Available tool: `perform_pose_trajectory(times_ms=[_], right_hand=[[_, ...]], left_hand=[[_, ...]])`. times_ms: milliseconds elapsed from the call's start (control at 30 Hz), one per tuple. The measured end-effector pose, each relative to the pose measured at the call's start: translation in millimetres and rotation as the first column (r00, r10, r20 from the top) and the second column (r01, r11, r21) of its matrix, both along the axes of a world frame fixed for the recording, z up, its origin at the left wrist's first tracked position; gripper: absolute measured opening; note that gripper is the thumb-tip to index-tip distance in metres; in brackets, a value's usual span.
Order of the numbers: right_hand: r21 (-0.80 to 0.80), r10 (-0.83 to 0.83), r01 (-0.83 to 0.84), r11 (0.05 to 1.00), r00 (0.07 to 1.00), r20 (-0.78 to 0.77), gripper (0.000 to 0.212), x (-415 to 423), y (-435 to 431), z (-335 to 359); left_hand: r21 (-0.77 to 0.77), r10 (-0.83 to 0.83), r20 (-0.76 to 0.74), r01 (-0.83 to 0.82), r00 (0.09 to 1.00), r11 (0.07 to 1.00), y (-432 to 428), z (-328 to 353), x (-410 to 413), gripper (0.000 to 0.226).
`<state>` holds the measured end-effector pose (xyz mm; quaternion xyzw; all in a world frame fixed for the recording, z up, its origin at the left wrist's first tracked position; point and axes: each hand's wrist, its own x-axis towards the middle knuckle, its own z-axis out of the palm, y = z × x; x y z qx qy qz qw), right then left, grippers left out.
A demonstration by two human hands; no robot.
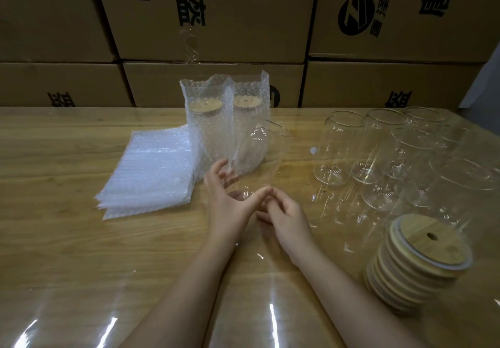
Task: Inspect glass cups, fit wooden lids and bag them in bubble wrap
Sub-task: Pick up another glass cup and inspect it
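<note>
Both bare forearms reached in from the table's (54, 239) near edge and met at its middle. The left hand (224, 201) lay with fingers spread and curved round the lower end of a glass cup (257, 158), its thumb stretched across the base to touch the right forefinger. The right hand (286, 217) had its fingers curled at the base's right side. Whether they bore on the glass could not be told through the clear wall.

The cup was a smooth, transparent cylinder. It was tilted, with its long axis running from the hands up and away and its open mouth facing the far right.

At the near right corner stood a leaning stack of wooden lids (422, 250), round discs with pale sealing rings, the top one pierced by a small hole. The tabletop was pale wood grain under a glossy clear film (273, 320).

Left of the hands lay a flat pile of bubble-wrap bags (151, 169), white and pimpled. Along the right edge a cluster of empty cups (341, 152) stood upright, mouths up.

Just beyond the hands two bagged cups (205, 131) stood upright side by side, each with a lid on and the bag's mouth open above it. Printed cardboard boxes (216, 23) were stacked beyond the far edge.
</note>
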<state>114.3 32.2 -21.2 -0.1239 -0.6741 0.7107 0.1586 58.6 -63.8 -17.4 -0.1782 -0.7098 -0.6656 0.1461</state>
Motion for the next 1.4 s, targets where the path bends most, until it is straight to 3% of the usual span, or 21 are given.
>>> perform_pose_trajectory(times_ms=[100, 200, 400, 467, 600, 667, 733, 867, 1033, 1133, 1267, 1400], right_hand=[[-0.018, -0.027, 0.026, 0.999, 0.999, -0.027, 0.03, 0.2, -0.5, 0.1], [-0.11, -0.047, 0.036, 0.993, 0.995, -0.091, 0.036, 0.7, 3.0, 4.0], [-0.213, -0.026, -0.005, 0.977, 0.989, -0.145, 0.021, 0.9, 8.7, 5.5], [-0.253, -0.014, -0.028, 0.967, 0.986, -0.165, 0.015, 1.1, 9.7, 4.9], [-0.368, -0.059, -0.011, 0.93, 0.982, -0.178, 0.047, 0.4, 13.6, 6.0], [-0.467, -0.086, -0.007, 0.884, 0.98, -0.177, 0.051, -1.0, 18.5, 6.3], [-0.529, -0.073, -0.022, 0.848, 0.985, -0.158, 0.041, -1.9, 22.9, 5.9], [-0.533, -0.031, -0.039, 0.845, 0.992, -0.123, 0.042, -1.7, 20.0, 6.5], [-0.539, 0.059, -0.101, 0.836, 0.994, -0.093, 0.048, 1.8, 18.0, 7.5], [-0.488, 0.093, -0.131, 0.863, 0.991, -0.1, 0.045, 2.0, 17.5, 7.3], [-0.347, 0.025, -0.092, 0.934, 0.981, -0.193, 0.055, 1.8, 15.2, 6.0], [-0.113, -0.007, -0.031, 0.993, 0.947, -0.32, 0.056, 8.0, 9.5, 8.5]], left_hand=[[-0.027, 0.096, -0.033, -0.097, 0.995, 0.995, 0.8, -0.1, 2.1, 0.075], [0.043, 0.094, -0.099, -0.09, 0.991, 0.995, -3.7, 3.8, 5.1, 0.068], [0.138, 0.065, -0.046, -0.058, 0.997, 0.989, -4.9, 9.2, 6.4, 0.08], [0.076, 0.042, -0.073, -0.036, 0.996, 0.996, -4.8, 9.1, 6.6, 0.065], [-0.063, -0.119, -0.091, 0.113, 0.989, 0.992, -5.9, 5.5, 12.4, 0.043], [-0.178, -0.218, -0.079, 0.201, 0.973, 0.963, -5.1, 4.5, 16.3, 0.052], [-0.31, -0.244, -0.127, 0.195, 0.962, 0.931, -1.7, 4.7, 20.0, 0.062], [-0.354, -0.341, -0.118, 0.281, 0.933, 0.892, 6.2, 9.9, 26.8, 0.079], [-0.451, -0.366, -0.405, 0.165, 0.838, 0.877, 9.5, 21.3, 32.5, 0.049], [-0.488, -0.37, -0.483, 0.107, 0.794, 0.866, 10.3, 22.6, 32.5, 0.038], [-0.352, -0.335, -0.296, 0.224, 0.895, 0.909, 12.9, 19.9, 35.6, 0.037], [0.067, -0.405, -0.003, 0.405, 0.914, 0.912, 14.1, 22.3, 32.5, 0.061]])
